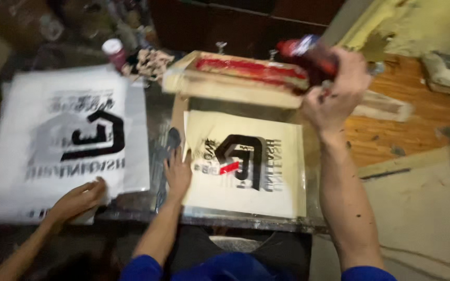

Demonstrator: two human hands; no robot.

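You're in a small screen-printing workshop, and it shows everywhere. Your right hand (334,91) grips a wooden-framed printing screen smeared with red ink (235,78), tilted up. Just below that grip lies a cream sheet freshly printed with a black and red emblem (246,166). Far to the left of your grip, a stack of white plastic bags printed with the same black emblem (69,140). Beyond the frame, a white-capped ink jar (113,51) on the ink-stained dark worktable (147,203).

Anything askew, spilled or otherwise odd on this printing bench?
The cream sheet lies slightly skewed to the bench edge, a small red patch sits over its black print, and dark specks dot the right forearm. The picture is too blurred to judge more.
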